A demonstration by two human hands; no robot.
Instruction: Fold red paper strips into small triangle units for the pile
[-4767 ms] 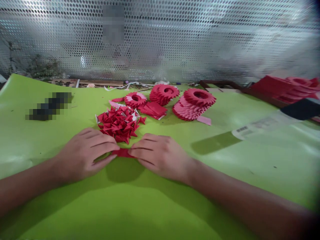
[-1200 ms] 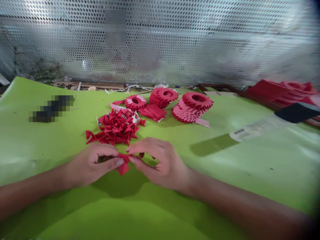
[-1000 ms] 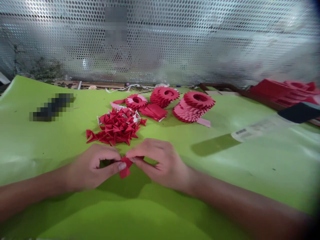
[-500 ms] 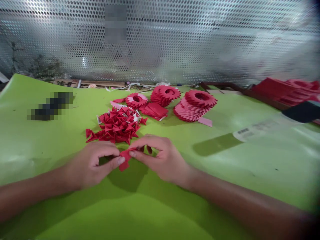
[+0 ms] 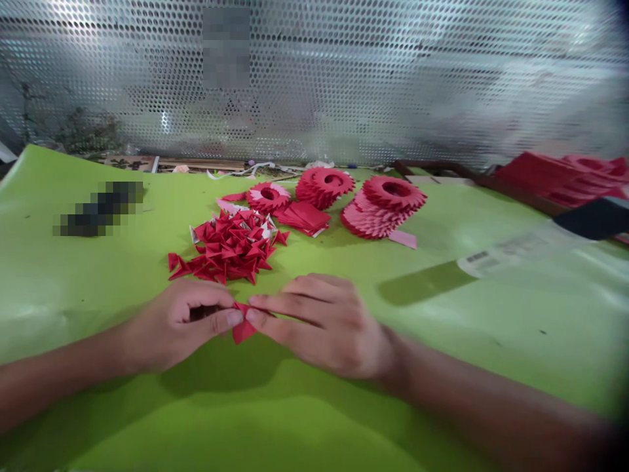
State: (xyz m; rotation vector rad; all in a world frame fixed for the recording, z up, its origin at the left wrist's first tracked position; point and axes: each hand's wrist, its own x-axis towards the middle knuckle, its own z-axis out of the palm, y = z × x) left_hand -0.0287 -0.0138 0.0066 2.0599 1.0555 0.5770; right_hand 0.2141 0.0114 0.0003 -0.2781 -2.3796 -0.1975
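A small red paper piece (image 5: 243, 328) is pinched between both hands over the green table cover (image 5: 314, 432). My left hand (image 5: 181, 322) grips its left side with thumb and forefinger. From the right, my right hand (image 5: 329, 324) holds the piece at its upper right, thumb below and fingers stretched along above it. Just beyond the hands lies a heap of folded red paper pieces (image 5: 230, 246), a few of them white. Flat red papers (image 5: 304, 217) rest behind the heap.
Red-and-pink paper rings stand behind: a small one (image 5: 268, 196), a middle one (image 5: 325, 187) and a tall one (image 5: 383, 208). A pink slip (image 5: 403, 238) and a clear plastic sleeve (image 5: 511, 252) lie rightward. More red paper (image 5: 550, 176) sits back right.
The right hand has turned, its fingers now straighter and flatter over the paper. The red piece has shifted slightly down and looks more compact. The left hand has barely moved.
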